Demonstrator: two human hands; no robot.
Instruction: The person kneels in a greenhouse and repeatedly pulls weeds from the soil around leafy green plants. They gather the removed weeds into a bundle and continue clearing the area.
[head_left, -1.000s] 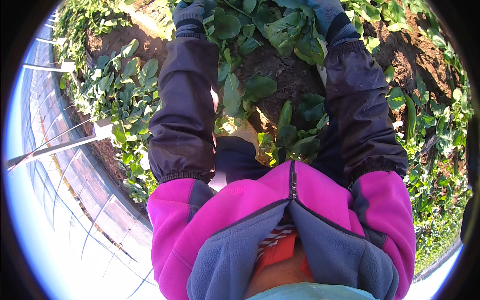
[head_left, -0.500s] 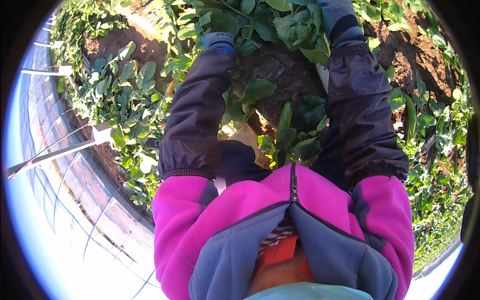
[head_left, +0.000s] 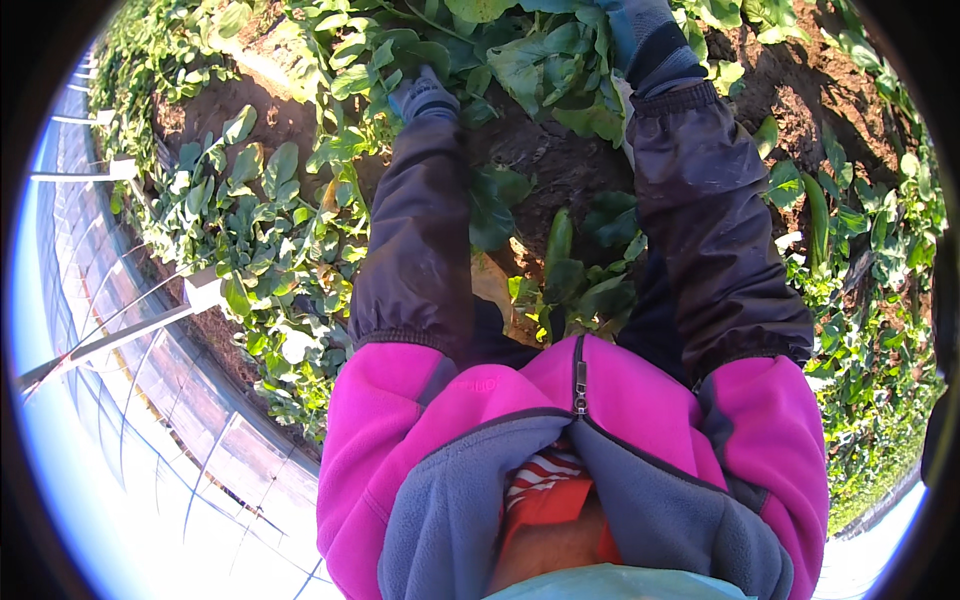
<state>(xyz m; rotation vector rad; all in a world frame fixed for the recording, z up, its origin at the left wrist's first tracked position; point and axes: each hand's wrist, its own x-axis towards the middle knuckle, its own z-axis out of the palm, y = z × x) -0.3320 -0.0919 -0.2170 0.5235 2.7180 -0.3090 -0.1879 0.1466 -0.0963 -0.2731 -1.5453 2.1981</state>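
Observation:
Both my arms reach forward into a patch of broad-leaved green plants [head_left: 545, 62]. My left hand [head_left: 427, 98], in a grey-blue glove, is in among the leaves, and foliage hides its fingers. My right hand [head_left: 652, 38], gloved the same way, is at the top edge beside large leaves. Its fingers are cut off or covered there, so their grip does not show. Just below the right wrist is a pale, narrow thing [head_left: 628, 118] that I cannot make out. Dark brown soil [head_left: 560, 155] shows between my forearms.
A long green cucumber-like shape [head_left: 559, 240] stands among leaves near my legs, and another [head_left: 818, 222] is at the right. More leafy plants [head_left: 245, 165] grow at the left, beside a metal bar [head_left: 120, 335] and a pale sheeted wall [head_left: 215, 420].
My left hand has shifted slightly left and down, deeper among the leaves, and its forearm has swung inward. My right hand has moved a little left and up.

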